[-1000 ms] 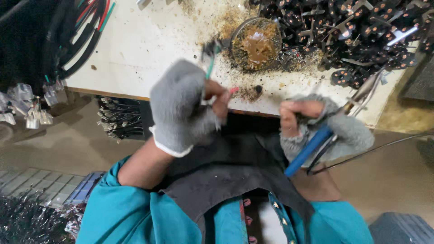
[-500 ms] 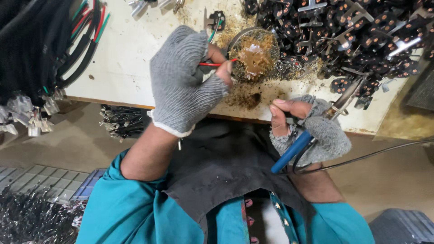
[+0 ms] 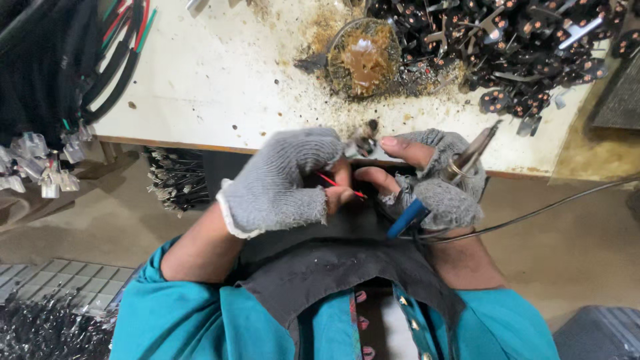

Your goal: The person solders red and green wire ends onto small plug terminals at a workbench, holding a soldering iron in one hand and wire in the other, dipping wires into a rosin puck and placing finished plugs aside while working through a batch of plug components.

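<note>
Left hand (image 3: 283,183) pulled back from flux dish (image 3: 363,57) to near surface (image 3: 220,87) edge — pinching red wire (image 3: 337,183); right hand (image 3: 433,177) holds small plug (image 3: 363,143), grip closed round soldering iron (image 3: 440,193).

Grey knitted cloth fingerless gloves on left hand (image 3: 283,183) and right hand (image 3: 437,183), coarse, matt. Soldering iron (image 3: 440,190): glossy blue plastic handle, dull metal shaft. Thin red wire (image 3: 337,183), smooth plastic insulation. Worktop (image 3: 213,80) painted white, matt, scuffed, crusted with brown gritty residue. Round tin (image 3: 363,57), tarnished metal. Heap of plug parts (image 3: 527,50), dark plastic with shiny metal pins. Black cables (image 3: 73,60), smooth rubbery sheath.
</note>
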### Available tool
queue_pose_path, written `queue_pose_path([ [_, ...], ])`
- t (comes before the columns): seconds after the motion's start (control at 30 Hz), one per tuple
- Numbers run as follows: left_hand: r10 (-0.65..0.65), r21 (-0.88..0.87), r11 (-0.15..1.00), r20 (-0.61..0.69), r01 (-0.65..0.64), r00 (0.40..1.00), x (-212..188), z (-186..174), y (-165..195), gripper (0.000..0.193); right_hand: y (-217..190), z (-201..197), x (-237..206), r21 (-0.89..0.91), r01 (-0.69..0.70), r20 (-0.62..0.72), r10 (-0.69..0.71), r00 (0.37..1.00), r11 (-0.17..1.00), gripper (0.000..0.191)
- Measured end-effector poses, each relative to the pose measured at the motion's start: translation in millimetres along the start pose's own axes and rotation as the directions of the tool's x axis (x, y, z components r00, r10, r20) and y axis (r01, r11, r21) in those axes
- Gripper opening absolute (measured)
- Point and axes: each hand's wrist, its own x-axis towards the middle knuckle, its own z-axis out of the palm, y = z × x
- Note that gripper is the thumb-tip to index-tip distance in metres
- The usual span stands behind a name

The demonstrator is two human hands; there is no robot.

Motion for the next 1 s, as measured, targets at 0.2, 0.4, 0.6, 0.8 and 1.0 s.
queue_pose_path([
  [0.2, -0.104, -0.039, 0.994, 0.01, 0.104, 0.995, -1, 19, -2, 0.017, -4, -3, 8, 0.259, -0.069, -0.021, 0.077, 0.997, 0.963, 0.021],
  [0.4, 0.303, 0.345, 0.89, 0.044, -0.299, 0.952, 1, 7, 5, 0.019, -3, -8, 31, 0.19, -0.031, 0.11, 0.011, 0.994, 0.981, 0.007],
  [0.6, 0.272, 0.624, 0.778, -0.223, -0.077, 0.936, 15, 13, -20, 0.025, -8, -1, 41, -0.185, 0.136, -0.09, -0.155, 0.984, 0.973, 0.007],
  [0.8, 0.315, 0.655, 0.754, -0.299, -0.046, 0.901, 12, 21, -26, 0.025, -5, 5, 32, -0.077, 0.021, -0.069, -0.027, 0.997, 0.997, 0.015],
  [1.0, 0.302, 0.654, 0.756, -0.314, -0.026, 0.9, 13, 23, -25, 0.025, 6, 14, 16, 0.912, -0.397, 0.251, 0.627, 0.738, 0.102, 0.023],
])
